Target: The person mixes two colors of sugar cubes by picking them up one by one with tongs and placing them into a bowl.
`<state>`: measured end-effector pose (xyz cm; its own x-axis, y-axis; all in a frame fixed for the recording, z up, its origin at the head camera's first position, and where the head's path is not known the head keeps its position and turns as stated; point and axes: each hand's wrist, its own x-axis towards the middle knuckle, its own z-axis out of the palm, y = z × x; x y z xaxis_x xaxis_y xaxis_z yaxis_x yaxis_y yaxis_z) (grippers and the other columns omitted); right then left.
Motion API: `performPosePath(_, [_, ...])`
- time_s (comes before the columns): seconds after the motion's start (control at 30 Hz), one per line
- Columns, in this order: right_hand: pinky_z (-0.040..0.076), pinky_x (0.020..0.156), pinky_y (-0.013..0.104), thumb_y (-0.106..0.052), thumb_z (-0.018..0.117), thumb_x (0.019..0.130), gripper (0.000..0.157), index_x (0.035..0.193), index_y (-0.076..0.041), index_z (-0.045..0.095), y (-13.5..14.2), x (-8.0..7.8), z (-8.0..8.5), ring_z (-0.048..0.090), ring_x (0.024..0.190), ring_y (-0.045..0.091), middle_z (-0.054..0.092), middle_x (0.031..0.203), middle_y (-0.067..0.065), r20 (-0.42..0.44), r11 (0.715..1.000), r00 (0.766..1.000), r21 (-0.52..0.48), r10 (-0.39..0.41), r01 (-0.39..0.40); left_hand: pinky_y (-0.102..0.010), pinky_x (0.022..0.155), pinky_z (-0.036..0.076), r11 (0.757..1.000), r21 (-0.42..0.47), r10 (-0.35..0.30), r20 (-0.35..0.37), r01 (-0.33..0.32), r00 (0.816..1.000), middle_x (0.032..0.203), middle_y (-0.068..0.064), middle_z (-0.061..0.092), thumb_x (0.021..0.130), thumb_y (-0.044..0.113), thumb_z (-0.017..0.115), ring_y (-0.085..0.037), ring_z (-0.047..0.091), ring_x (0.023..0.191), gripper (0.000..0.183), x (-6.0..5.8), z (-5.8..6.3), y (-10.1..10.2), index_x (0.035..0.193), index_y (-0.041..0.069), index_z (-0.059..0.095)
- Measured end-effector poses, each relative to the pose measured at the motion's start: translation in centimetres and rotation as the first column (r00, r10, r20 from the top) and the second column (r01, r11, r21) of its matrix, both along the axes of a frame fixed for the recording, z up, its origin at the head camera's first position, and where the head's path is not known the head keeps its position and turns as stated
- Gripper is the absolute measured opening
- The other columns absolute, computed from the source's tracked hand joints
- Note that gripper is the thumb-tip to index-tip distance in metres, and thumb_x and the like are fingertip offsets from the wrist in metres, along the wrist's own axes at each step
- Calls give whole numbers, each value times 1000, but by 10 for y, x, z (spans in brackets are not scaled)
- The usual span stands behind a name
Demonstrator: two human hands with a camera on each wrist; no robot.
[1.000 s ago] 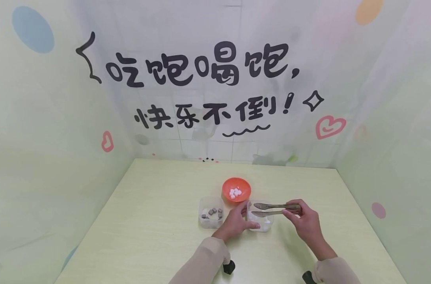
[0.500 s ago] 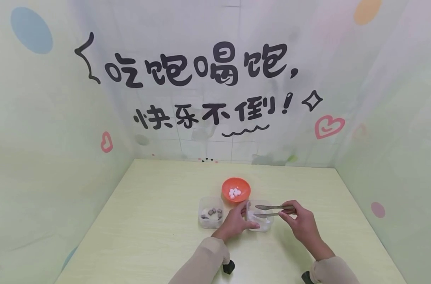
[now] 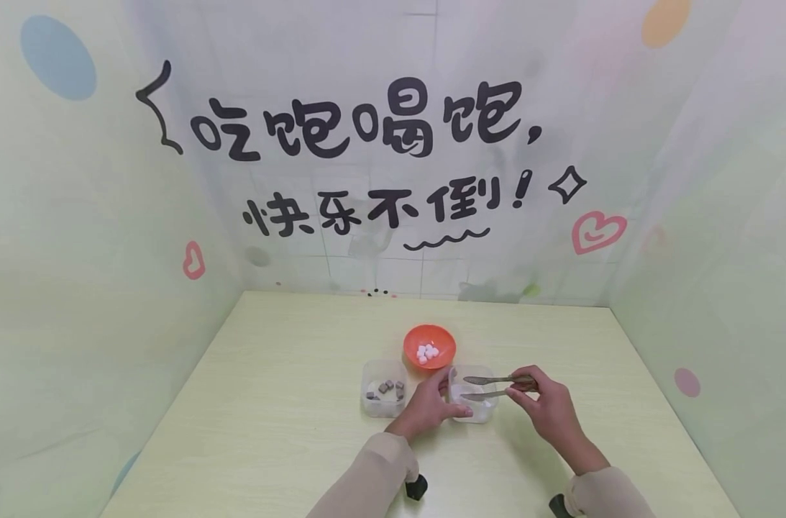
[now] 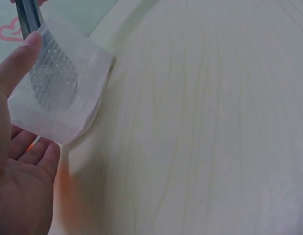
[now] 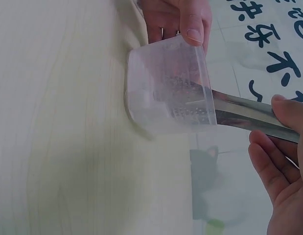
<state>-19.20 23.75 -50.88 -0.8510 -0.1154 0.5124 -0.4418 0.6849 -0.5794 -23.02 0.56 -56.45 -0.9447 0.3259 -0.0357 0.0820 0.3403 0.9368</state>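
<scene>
My left hand (image 3: 431, 404) grips a clear plastic container (image 3: 473, 416), its thumb at the near side and its fingers at the far side. Metal tongs (image 3: 490, 379) are pinched between the thumb and fingers of my right hand (image 3: 551, 410). Their two arms stand apart. In the right wrist view, the textured tips of the tongs (image 5: 244, 111) are down inside the container (image 5: 146, 93). The container's wall blurs its contents, and I cannot tell whether the tips hold anything. Just behind it sits an orange bowl (image 3: 410, 352) with several small white pieces (image 3: 426, 352).
Left of my left hand stands a second clear container (image 3: 385, 410) with several grey-brown cubes (image 3: 383, 387). All of it rests on a pale wooden table (image 3: 289, 403). Printed walls (image 3: 341, 266) enclose the table at the back and sides.
My right hand has shifted slightly left, and the tongs have tipped deeper into the container. My left hand keeps its hold on the container. The bowl and the cubes are unchanged.
</scene>
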Motion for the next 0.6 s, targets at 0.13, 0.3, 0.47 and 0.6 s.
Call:
performPosePath(0.13, [52, 59, 27, -2, 81, 75, 29, 99, -9, 65, 1, -1, 0, 66, 76, 9, 70, 83, -4, -5, 1000, 1000, 9, 18, -18, -39, 106, 42, 1000, 9, 0, 6, 0, 1000, 145, -5, 47, 71, 31, 88, -24, 48, 129, 97, 0, 1, 0, 150, 10, 36])
performPosePath(0.3, [45, 53, 23, -5, 81, 76, 28, 98, -10, 65, 0, -2, 1, 65, 76, 12, 70, 84, -4, 26, 999, 999, 39, 23, -24, -39, 106, 42, 1000, 8, 0, 5, 0, 1000, 145, -5, 47, 72, 30, 87, -24, 48, 129, 95, 1, 2, 1, 150, 11, 37])
performPosePath(0.47, [49, 58, 27, -7, 81, 77, 26, 97, -11, 64, -3, -4, 2, 66, 74, 13, 70, 82, -5, 57, 998, 998, 65, 10, -14, -38, 106, 41, 1000, 12, -4, 7, 3, 1000, 145, -5, 47, 71, 30, 88, -23, 48, 130, 96, 0, 2, 1, 150, 9, 36])
performPosePath(0.6, [50, 59, 30, -6, 81, 78, 26, 97, -10, 64, -4, -5, 3, 67, 73, 16, 71, 81, -3, 67, 998, 998, 60, 1, -5, -38, 106, 42, 1000, 10, -2, 4, 2, 1000, 145, -5, 47, 71, 30, 88, -24, 48, 130, 97, 0, 2, 1, 150, 9, 36])
